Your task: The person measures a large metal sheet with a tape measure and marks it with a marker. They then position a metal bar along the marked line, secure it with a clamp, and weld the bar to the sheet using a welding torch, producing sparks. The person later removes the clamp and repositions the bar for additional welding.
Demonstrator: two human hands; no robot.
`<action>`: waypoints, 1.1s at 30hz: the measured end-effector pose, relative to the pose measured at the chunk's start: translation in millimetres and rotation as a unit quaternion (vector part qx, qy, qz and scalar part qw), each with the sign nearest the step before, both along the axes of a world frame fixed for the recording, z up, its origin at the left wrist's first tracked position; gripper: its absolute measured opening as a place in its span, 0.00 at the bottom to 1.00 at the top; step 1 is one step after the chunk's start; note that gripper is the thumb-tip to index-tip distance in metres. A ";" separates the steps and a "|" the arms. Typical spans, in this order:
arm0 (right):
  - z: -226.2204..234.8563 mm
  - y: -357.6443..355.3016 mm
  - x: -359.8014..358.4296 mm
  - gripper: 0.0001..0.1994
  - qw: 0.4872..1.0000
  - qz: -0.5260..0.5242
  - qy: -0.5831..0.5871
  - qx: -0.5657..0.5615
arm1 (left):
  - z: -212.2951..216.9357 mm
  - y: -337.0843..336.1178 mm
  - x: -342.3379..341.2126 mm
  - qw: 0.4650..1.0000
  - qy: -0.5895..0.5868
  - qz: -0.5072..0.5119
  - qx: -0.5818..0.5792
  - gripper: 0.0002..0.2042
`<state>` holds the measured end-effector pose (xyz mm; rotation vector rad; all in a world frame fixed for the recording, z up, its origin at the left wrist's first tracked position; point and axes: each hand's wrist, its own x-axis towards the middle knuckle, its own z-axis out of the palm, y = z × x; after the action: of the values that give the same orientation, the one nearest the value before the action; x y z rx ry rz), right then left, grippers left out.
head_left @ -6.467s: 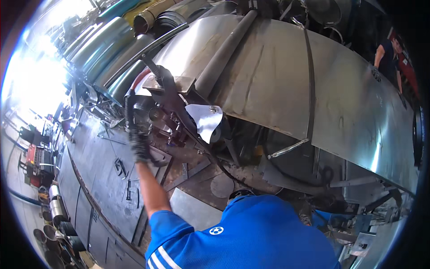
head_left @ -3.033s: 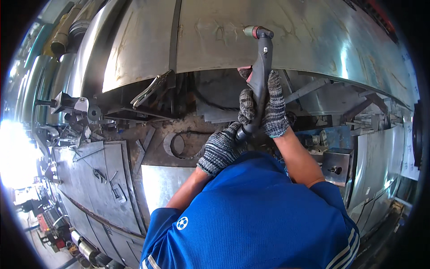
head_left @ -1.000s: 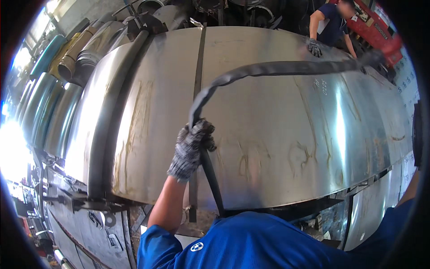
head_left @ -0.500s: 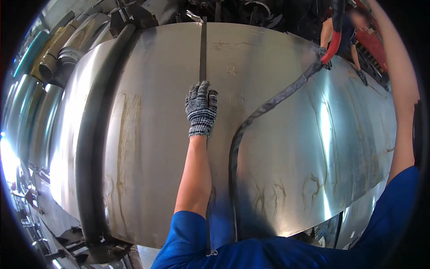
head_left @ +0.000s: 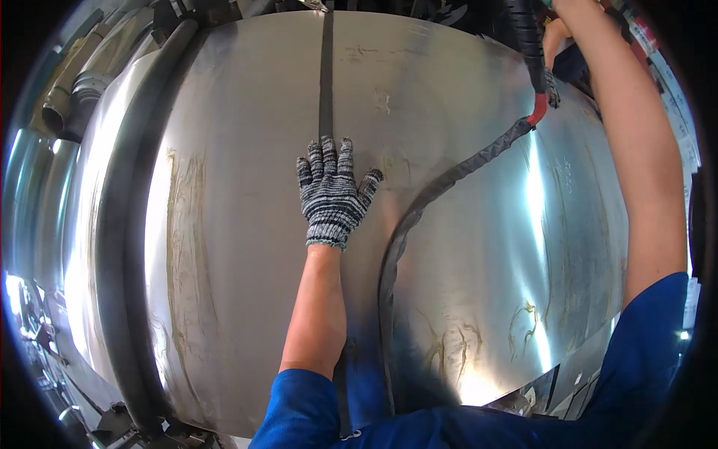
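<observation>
My left hand point(head_left: 336, 194), in a black-and-white knitted glove, lies palm down with fingers spread on a large shiny metal roll point(head_left: 254, 224). Its fingertips rest over a narrow dark strap point(head_left: 327, 75) running lengthwise along the roll. My right forearm point(head_left: 636, 135) reaches up at the right; only the cuff edge of my right hand point(head_left: 550, 3) shows at the top edge, its fingers out of sight. Below it hangs a thick black ribbed sleeve point(head_left: 527, 45) with a red end point(head_left: 538, 111). From there a dark fabric-covered sling point(head_left: 449, 176) curves down over the roll towards me.
A second thick dark band point(head_left: 123, 202) crosses the roll at the left. More metal rolls point(head_left: 34, 202) stand beyond it. Another person's gloved hand point(head_left: 553, 88) is beside the red end. A metal clip point(head_left: 314, 5) sits at the strap's far end.
My left hand has gone from curled fingers over the strap to flat and spread. My right forearm has swung leftwards. The whole view has shifted, and more of the black ribbed sleeve shows.
</observation>
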<state>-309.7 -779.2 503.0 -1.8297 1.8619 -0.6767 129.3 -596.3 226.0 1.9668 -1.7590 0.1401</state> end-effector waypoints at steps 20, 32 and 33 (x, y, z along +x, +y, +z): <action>31.2 -170.9 200.0 0.18 0.956 0.207 -0.193 0.071 | 17.8 -1.3 -1.0 1.000 0.016 -0.018 0.007 0.31; -64.9 -336.1 401.8 0.15 0.842 0.272 -0.388 0.259 | 20.1 -10.0 4.5 0.991 0.130 -0.012 0.021 0.31; -77.9 -342.6 419.7 0.15 0.828 0.281 -0.399 0.276 | 24.9 -9.7 6.6 0.990 0.136 -0.007 0.026 0.30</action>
<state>110.0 -1121.8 425.1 -1.2880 0.7820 -0.4881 135.9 -606.1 250.9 1.9058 -1.6129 -0.1723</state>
